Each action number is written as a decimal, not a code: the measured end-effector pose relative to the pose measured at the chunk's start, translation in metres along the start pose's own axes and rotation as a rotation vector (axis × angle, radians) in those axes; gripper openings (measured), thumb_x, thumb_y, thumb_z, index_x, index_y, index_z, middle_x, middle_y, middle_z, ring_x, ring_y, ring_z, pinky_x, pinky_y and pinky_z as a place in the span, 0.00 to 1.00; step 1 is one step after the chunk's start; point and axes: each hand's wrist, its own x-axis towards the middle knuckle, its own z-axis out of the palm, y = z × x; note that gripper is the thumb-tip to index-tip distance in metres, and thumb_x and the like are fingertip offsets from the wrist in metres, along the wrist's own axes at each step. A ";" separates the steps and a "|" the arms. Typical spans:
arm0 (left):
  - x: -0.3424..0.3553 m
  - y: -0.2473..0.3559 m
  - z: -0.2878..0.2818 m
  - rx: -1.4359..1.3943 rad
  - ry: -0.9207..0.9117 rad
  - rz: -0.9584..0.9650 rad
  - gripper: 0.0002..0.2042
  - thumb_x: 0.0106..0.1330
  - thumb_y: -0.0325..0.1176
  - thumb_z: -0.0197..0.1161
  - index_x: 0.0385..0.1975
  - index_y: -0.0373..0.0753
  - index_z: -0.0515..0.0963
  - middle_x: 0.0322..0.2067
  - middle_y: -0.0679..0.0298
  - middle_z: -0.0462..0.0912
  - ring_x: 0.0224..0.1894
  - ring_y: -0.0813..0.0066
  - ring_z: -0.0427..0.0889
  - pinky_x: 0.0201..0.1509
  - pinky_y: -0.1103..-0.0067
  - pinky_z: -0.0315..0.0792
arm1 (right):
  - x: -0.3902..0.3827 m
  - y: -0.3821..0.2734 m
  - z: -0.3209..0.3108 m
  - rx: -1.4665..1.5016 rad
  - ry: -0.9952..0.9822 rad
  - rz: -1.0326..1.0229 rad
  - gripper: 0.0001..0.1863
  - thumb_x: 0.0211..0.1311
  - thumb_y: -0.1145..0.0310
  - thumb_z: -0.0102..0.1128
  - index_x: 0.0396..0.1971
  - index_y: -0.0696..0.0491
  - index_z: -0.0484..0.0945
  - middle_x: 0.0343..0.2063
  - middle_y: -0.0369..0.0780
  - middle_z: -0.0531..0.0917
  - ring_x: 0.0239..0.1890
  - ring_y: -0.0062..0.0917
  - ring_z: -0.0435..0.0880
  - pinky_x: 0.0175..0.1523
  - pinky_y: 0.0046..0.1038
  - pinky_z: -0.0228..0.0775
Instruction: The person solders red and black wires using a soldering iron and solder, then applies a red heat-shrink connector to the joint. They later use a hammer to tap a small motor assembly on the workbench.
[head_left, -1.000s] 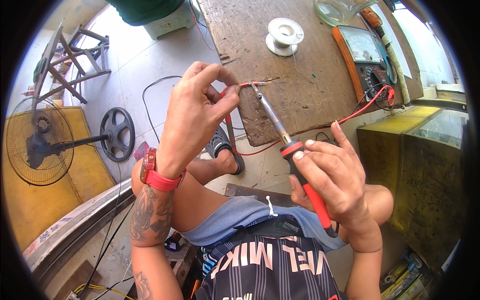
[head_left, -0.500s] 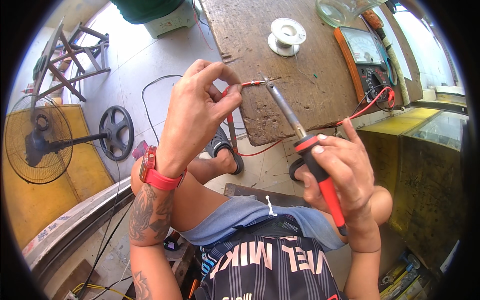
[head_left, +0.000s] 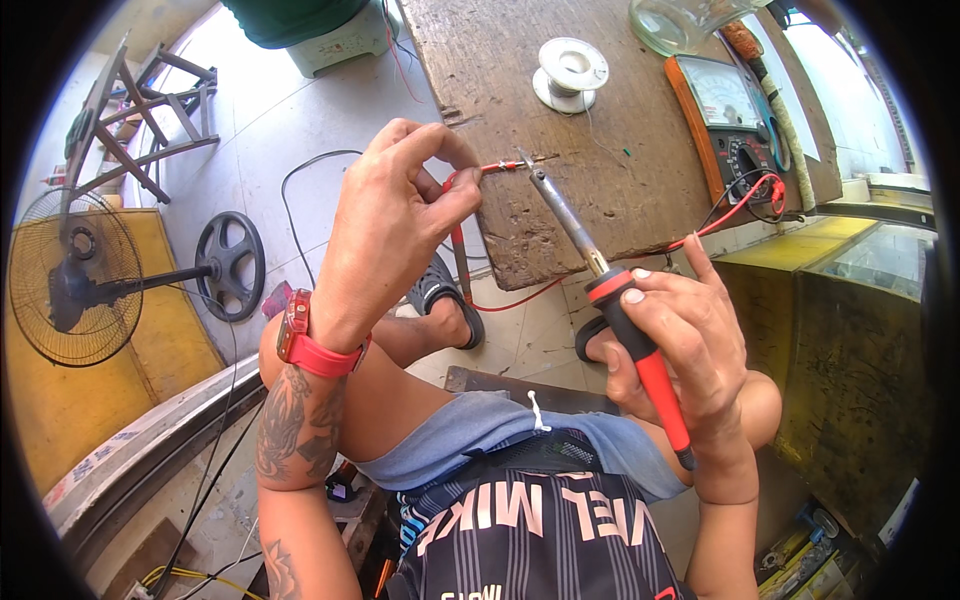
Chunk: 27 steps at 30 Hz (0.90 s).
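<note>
Around my hands I see a rough, chipped wooden board (head_left: 620, 150) carrying a pale solder spool (head_left: 570, 72) and an orange-cased analog meter (head_left: 730, 110) with red leads; a floor fan (head_left: 75, 280) stands off to the left. My left hand (head_left: 385, 220) pinches a thin red wire (head_left: 492, 168) at the board's edge. My right hand (head_left: 675, 340) clasps the red-and-black soldering iron (head_left: 610, 290), forefinger raised, its metal tip touching the wire's bare end.

Rough wooden board (head_left: 600, 130), metal-tipped soldering iron (head_left: 610, 300)
</note>
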 end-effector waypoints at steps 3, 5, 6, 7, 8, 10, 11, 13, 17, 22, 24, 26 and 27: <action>0.000 0.000 0.000 -0.001 -0.002 -0.003 0.08 0.68 0.29 0.72 0.39 0.29 0.85 0.36 0.62 0.78 0.23 0.85 0.75 0.30 0.82 0.70 | 0.000 0.000 0.000 0.001 -0.002 -0.001 0.24 0.50 0.71 0.78 0.50 0.53 0.84 0.39 0.39 0.86 0.48 0.35 0.90 0.72 0.56 0.71; 0.000 -0.001 0.000 -0.002 -0.003 0.000 0.09 0.68 0.29 0.72 0.40 0.29 0.85 0.36 0.62 0.78 0.23 0.85 0.75 0.30 0.82 0.70 | 0.000 0.000 0.000 0.000 0.003 -0.001 0.24 0.51 0.71 0.78 0.51 0.53 0.83 0.40 0.39 0.86 0.48 0.35 0.90 0.72 0.56 0.71; -0.001 -0.001 0.000 -0.002 -0.003 0.002 0.09 0.68 0.29 0.72 0.40 0.30 0.85 0.36 0.62 0.78 0.24 0.85 0.75 0.30 0.82 0.70 | 0.000 0.000 0.000 -0.001 0.007 0.000 0.24 0.51 0.71 0.78 0.51 0.53 0.83 0.40 0.39 0.87 0.48 0.35 0.90 0.72 0.56 0.71; -0.001 -0.001 0.000 -0.002 -0.003 0.006 0.09 0.68 0.30 0.72 0.40 0.30 0.85 0.36 0.62 0.78 0.24 0.85 0.75 0.30 0.82 0.70 | 0.000 0.000 0.000 0.001 0.013 0.000 0.24 0.51 0.71 0.78 0.51 0.53 0.83 0.40 0.39 0.87 0.48 0.35 0.90 0.72 0.56 0.71; -0.001 -0.002 0.000 -0.014 0.000 0.003 0.09 0.69 0.30 0.72 0.40 0.30 0.85 0.36 0.62 0.78 0.24 0.85 0.75 0.30 0.82 0.70 | 0.001 0.000 0.000 0.002 0.019 0.002 0.25 0.51 0.71 0.78 0.51 0.53 0.83 0.40 0.39 0.86 0.48 0.35 0.90 0.72 0.55 0.71; -0.001 -0.002 0.001 -0.038 0.005 -0.001 0.09 0.69 0.30 0.72 0.40 0.30 0.85 0.36 0.63 0.78 0.24 0.85 0.75 0.30 0.82 0.71 | 0.001 0.001 -0.001 0.004 0.030 0.005 0.25 0.52 0.72 0.78 0.52 0.53 0.82 0.40 0.38 0.87 0.48 0.35 0.90 0.73 0.55 0.70; -0.002 -0.003 0.001 -0.037 0.002 -0.004 0.09 0.69 0.30 0.72 0.40 0.30 0.85 0.36 0.63 0.78 0.24 0.85 0.75 0.31 0.82 0.71 | 0.001 0.001 -0.002 0.006 0.034 0.006 0.25 0.52 0.72 0.77 0.52 0.53 0.82 0.40 0.38 0.87 0.48 0.35 0.89 0.73 0.55 0.70; -0.002 -0.003 0.000 -0.035 -0.003 -0.010 0.09 0.70 0.31 0.71 0.40 0.30 0.84 0.36 0.63 0.78 0.24 0.85 0.75 0.31 0.82 0.71 | 0.001 0.001 -0.003 0.007 0.037 0.002 0.25 0.52 0.72 0.77 0.53 0.52 0.81 0.40 0.38 0.87 0.48 0.35 0.89 0.73 0.55 0.70; -0.004 -0.005 0.000 -0.007 -0.014 0.003 0.10 0.72 0.31 0.70 0.41 0.29 0.83 0.36 0.63 0.77 0.25 0.85 0.77 0.31 0.82 0.73 | 0.001 0.002 -0.004 0.003 0.044 -0.008 0.27 0.53 0.71 0.78 0.55 0.51 0.80 0.41 0.39 0.86 0.48 0.35 0.89 0.71 0.54 0.72; -0.005 -0.007 0.000 -0.085 -0.039 -0.037 0.12 0.76 0.35 0.67 0.44 0.28 0.81 0.35 0.64 0.77 0.27 0.84 0.80 0.31 0.82 0.75 | 0.000 0.010 0.001 0.054 0.171 -0.032 0.30 0.56 0.68 0.80 0.59 0.47 0.80 0.45 0.39 0.85 0.49 0.34 0.87 0.67 0.52 0.77; -0.005 -0.008 -0.001 -0.096 -0.061 -0.048 0.14 0.78 0.37 0.66 0.44 0.29 0.81 0.36 0.64 0.77 0.27 0.83 0.81 0.32 0.81 0.76 | 0.000 0.013 0.002 0.067 0.172 -0.010 0.31 0.57 0.67 0.81 0.61 0.45 0.80 0.46 0.40 0.84 0.50 0.34 0.86 0.65 0.51 0.79; -0.005 -0.008 -0.001 -0.082 -0.072 -0.057 0.15 0.78 0.38 0.65 0.44 0.28 0.81 0.36 0.63 0.77 0.28 0.82 0.81 0.33 0.81 0.76 | 0.000 0.015 0.003 0.063 0.170 -0.017 0.32 0.57 0.67 0.81 0.62 0.46 0.80 0.46 0.40 0.84 0.49 0.33 0.85 0.65 0.51 0.79; -0.005 -0.009 -0.002 -0.076 -0.075 -0.057 0.15 0.78 0.39 0.65 0.44 0.28 0.81 0.36 0.63 0.78 0.28 0.82 0.81 0.34 0.81 0.76 | 0.000 0.016 0.003 0.058 0.166 -0.017 0.32 0.57 0.67 0.81 0.62 0.46 0.80 0.46 0.40 0.83 0.49 0.33 0.85 0.65 0.50 0.79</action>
